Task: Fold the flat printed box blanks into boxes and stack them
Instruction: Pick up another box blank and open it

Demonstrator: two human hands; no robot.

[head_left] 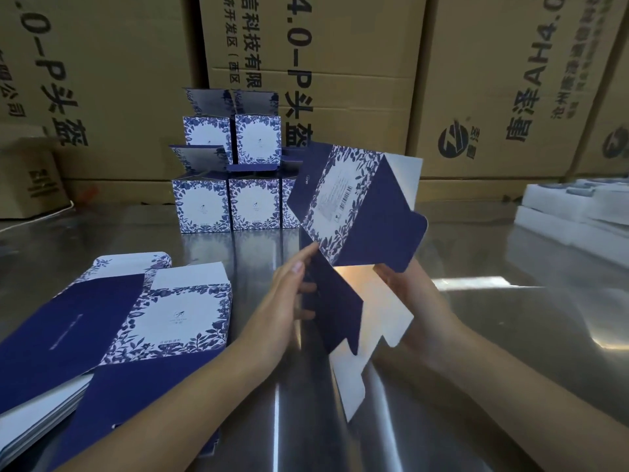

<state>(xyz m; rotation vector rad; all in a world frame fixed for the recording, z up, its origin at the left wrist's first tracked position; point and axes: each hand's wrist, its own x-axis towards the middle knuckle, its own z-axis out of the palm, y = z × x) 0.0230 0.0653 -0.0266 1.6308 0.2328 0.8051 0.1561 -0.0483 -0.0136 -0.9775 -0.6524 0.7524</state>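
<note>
Fingers (307, 287) of the left hand (286, 298) lie nearly straight and press flat against the dark blue side panel of the box blank (343, 206), with the thumb pointing up along its near corner. I read that hand as unclenched, pushing rather than gripping. Across from it, the right hand (408, 294) holds the white inner wall of the same blank. Its thumb sits on the inside face, and the rest of its fingers are hidden behind the card. The blank hangs between the two hands, raised off the table and tilted. It is half opened into a tube, with the barcode face turned up and away from me and the loose white flaps dangling toward me. Just left of the left forearm I see a pile of flat blanks (112, 321) lying on the steel table (510, 335). Farther back, beyond the hands, folded boxes (200, 206) stand in two tiers with their top flaps up. Brown cartons (340, 46) wall off the rear, and white trays (571, 212) sit at the far right.
</note>
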